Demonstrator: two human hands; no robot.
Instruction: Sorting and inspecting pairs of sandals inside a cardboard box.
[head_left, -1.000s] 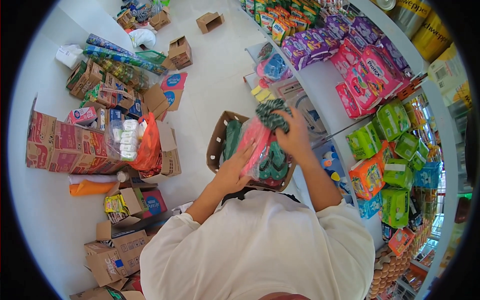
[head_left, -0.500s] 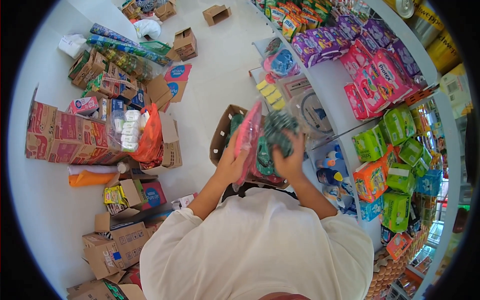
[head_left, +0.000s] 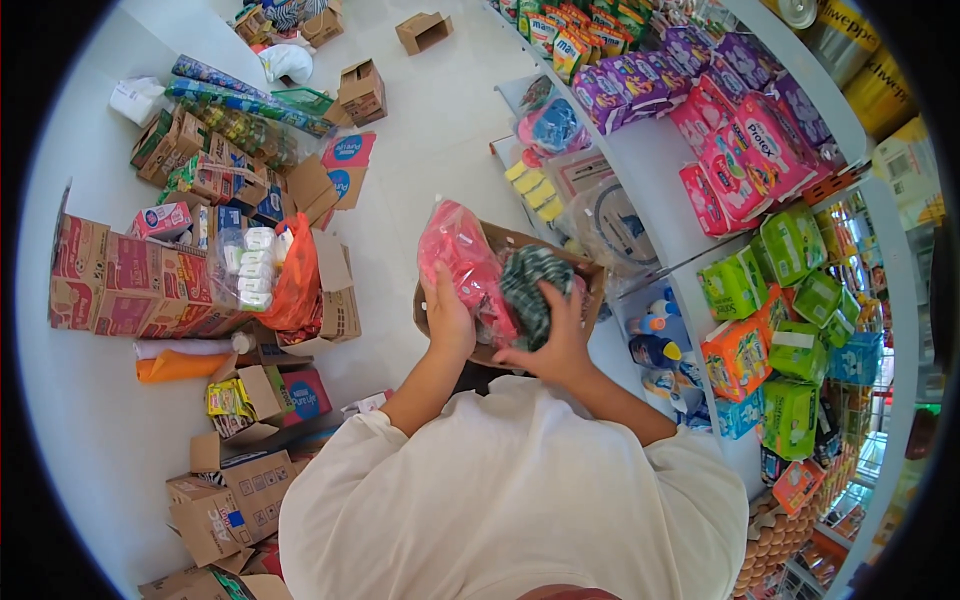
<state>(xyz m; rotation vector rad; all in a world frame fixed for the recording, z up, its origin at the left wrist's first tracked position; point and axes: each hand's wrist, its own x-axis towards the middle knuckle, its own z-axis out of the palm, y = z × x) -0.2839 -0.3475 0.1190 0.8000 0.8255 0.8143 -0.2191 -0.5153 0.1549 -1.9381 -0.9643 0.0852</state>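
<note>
Above an open cardboard box (head_left: pixel 592 283), my left hand (head_left: pixel 450 322) grips a pink item in clear plastic (head_left: pixel 463 250) by its left side, fingers pressed against the wrapping. My right hand (head_left: pixel 553 338) is closed over a dark green patterned bundle (head_left: pixel 523 285), also apparently wrapped in plastic, with the thumb toward the pink item. The two packs sit side by side at the box opening and cover most of its inside. What kind of goods they are does not show clearly.
Shelves on the right hold purple packs (head_left: pixel 635 88), pink packs (head_left: pixel 740 165), green packs (head_left: pixel 790 255) and bottles (head_left: pixel 655 350). Cardboard boxes (head_left: pixel 150 275) line the left wall, with a red plastic bag (head_left: pixel 297 280) among them. A small open box (head_left: pixel 425 33) lies on the far floor.
The pink pack has turned from edge-on to flatter and moved left with my left hand. My right hand has lowered the green bundle toward the box, which now sits at a different angle.
</note>
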